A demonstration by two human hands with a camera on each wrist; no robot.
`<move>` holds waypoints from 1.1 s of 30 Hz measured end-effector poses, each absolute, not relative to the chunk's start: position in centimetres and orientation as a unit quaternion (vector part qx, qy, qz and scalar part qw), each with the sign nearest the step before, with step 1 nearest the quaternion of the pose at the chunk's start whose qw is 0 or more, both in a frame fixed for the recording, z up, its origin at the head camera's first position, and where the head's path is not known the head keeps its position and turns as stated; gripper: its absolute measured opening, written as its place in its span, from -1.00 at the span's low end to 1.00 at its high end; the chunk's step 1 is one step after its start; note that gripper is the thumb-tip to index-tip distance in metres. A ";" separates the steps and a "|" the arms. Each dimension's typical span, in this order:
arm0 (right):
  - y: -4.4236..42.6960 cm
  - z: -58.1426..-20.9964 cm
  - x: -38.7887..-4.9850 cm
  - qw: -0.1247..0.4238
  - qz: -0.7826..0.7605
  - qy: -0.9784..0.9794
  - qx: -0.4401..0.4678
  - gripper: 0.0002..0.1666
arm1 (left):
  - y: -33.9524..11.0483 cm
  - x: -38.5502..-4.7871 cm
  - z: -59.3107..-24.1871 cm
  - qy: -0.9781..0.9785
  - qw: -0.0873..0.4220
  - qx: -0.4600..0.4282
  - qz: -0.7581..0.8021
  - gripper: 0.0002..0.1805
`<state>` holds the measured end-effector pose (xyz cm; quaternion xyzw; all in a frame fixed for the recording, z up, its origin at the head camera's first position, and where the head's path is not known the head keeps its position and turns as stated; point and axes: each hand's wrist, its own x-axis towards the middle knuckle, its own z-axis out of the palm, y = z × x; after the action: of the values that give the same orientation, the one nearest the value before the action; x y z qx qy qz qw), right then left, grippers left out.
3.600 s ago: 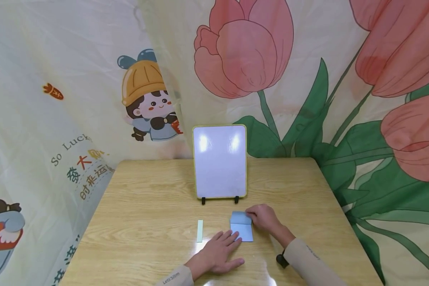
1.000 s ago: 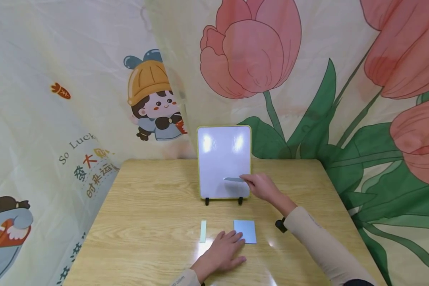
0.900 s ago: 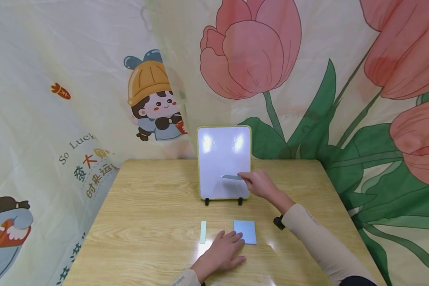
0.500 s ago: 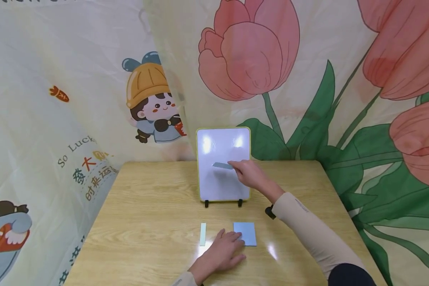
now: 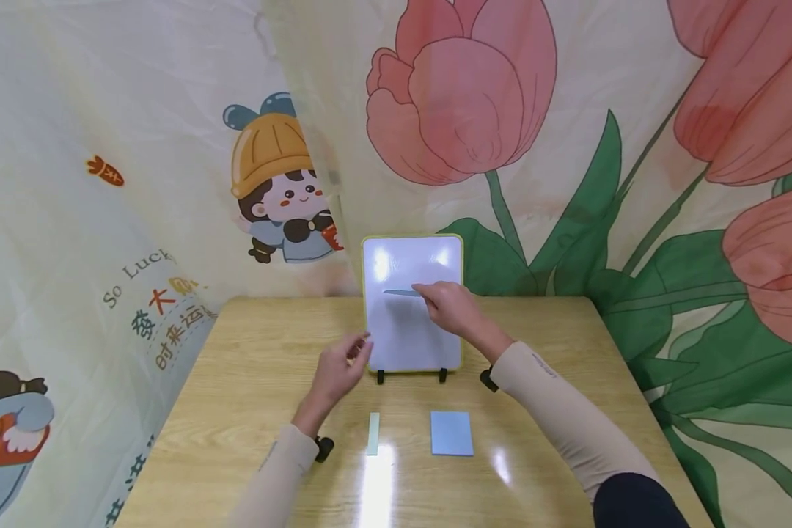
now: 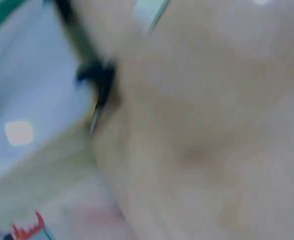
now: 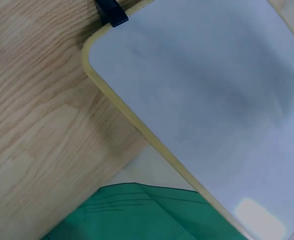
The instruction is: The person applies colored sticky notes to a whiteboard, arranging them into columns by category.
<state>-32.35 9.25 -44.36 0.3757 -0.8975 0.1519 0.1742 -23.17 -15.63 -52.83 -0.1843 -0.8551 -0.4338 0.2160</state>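
Observation:
My right hand (image 5: 454, 306) pinches one end of a blue sticky note (image 5: 399, 293) in front of the small whiteboard (image 5: 412, 337). Seen nearly edge-on, the note looks like a thin sliver; whether it touches the board I cannot tell. My left hand (image 5: 338, 372) is raised by the board's lower left edge, fingers loosely curled, with nothing visible in them. On the table lie a blue sticky note pad (image 5: 452, 433) and a narrow pale green strip (image 5: 373, 434). The right wrist view shows the whiteboard (image 7: 186, 100) but not the note clearly; the left wrist view is blurred.
Two black feet (image 5: 380, 377) support the yellow-rimmed board on the wooden table (image 5: 270, 330). Behind the table hangs a cloth (image 5: 554, 44) printed with tulips and a cartoon figure. Bright light reflections lie on the board and tabletop.
My right hand peeled the blue note off its pad, then carried it up and left across the board's front. My left hand has just left the pad, rising left toward the board.

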 end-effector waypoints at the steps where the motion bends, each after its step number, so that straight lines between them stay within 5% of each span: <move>1: 9.2 -44.3 -32.4 0.178 0.152 -0.896 0.378 -0.66 | -16.3 -24.2 -52.2 -0.850 0.212 -0.158 -0.456 -0.72; 7: 8.5 -43.8 -33.0 0.215 0.141 -0.884 0.390 -0.66 | -18.2 -29.8 -49.4 -0.808 0.111 -0.051 -0.577 -0.45; 12: 7.8 -43.5 -33.5 0.229 0.133 -0.882 0.391 -0.66 | -17.9 -32.7 -48.5 -0.765 0.010 -0.052 -0.641 -0.33; 16: 7.3 -43.3 -33.8 0.237 0.133 -0.876 0.398 -0.66 | -17.3 -33.9 -47.5 -0.758 -0.025 -0.066 -0.648 -0.34; 33: 5.8 -44.8 -35.3 0.355 0.127 -0.840 0.390 -0.64 | -17.2 -36.0 -48.1 -0.767 0.005 -0.063 -0.639 -0.44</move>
<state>-35.29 5.81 -44.84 0.3904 -0.8401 0.1266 0.3546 -36.02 -17.23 -48.08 -0.0630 -0.7670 -0.6385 0.0049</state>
